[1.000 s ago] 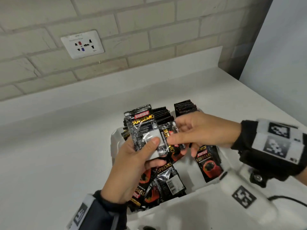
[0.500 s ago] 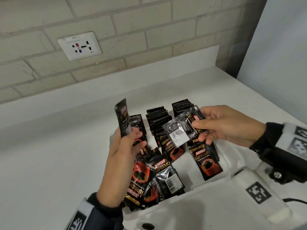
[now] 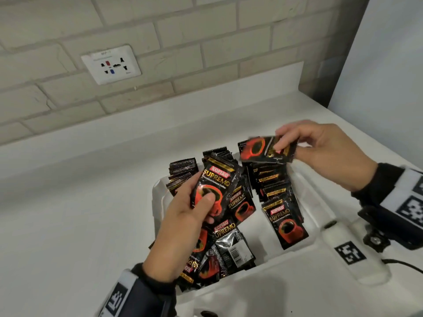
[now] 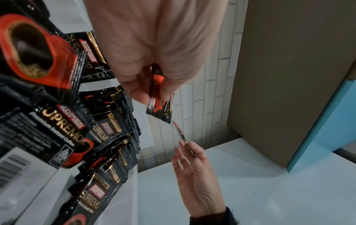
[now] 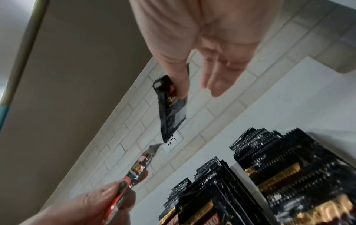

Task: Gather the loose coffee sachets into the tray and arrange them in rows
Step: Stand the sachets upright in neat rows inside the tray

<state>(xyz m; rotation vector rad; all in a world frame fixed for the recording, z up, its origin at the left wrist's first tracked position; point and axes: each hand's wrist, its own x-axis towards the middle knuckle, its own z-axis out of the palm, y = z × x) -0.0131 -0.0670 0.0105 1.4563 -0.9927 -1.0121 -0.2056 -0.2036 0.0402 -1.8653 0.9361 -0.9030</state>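
Above the white tray (image 3: 306, 186) on the desk (image 3: 80, 213), the left hand (image 3: 183, 216) grips one coffee sachet (image 3: 215, 181) face up, thumb on its front. The right hand (image 3: 325, 149) pinches another sachet (image 3: 261, 149) over the standing rows (image 3: 272, 179); loose sachets (image 3: 229, 248) lie at the tray's near end.

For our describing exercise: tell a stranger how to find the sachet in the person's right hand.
Start at the white tray on the counter below the brick wall. Above its far right row of sachets, the right hand pinches one sachet. Unlike the upright rows, it hangs in the air, sideways.
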